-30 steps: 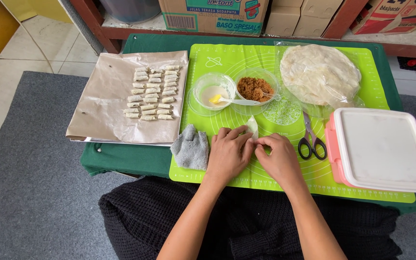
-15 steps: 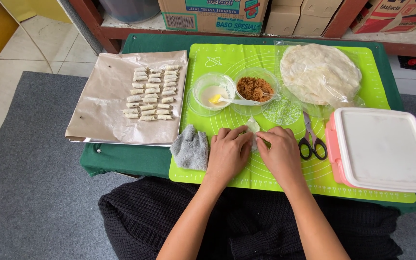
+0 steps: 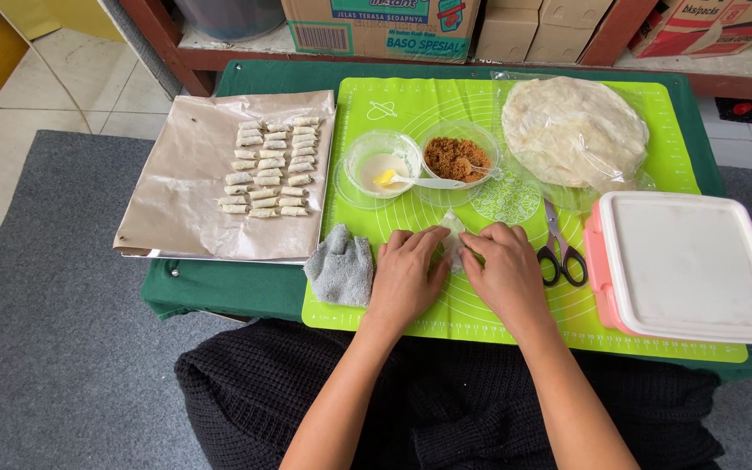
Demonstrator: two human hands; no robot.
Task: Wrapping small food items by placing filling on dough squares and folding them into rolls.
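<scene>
A small pale wrapper piece (image 3: 454,237) lies on the green mat (image 3: 411,109), mostly covered by my fingers. My left hand (image 3: 406,274) and my right hand (image 3: 506,270) press on it from both sides, fingertips curled over its edges. A clear bowl of brown filling (image 3: 456,157) with a spoon sits just beyond, next to a clear bowl of pale liquid (image 3: 382,167) holding a small yellow brush. A stack of round thin wrappers (image 3: 572,130) in plastic lies at the mat's far right.
Brown paper on a tray (image 3: 176,191) holds several small finished rolls (image 3: 270,167). A grey cloth (image 3: 341,265) lies left of my left hand. Black scissors (image 3: 559,248) and a pink box with a white lid (image 3: 685,265) are to the right. Cardboard boxes stand behind.
My hands have slid slightly away from me across the mat, working the small wrapper piece between the fingertips. Everything else has stayed put.
</scene>
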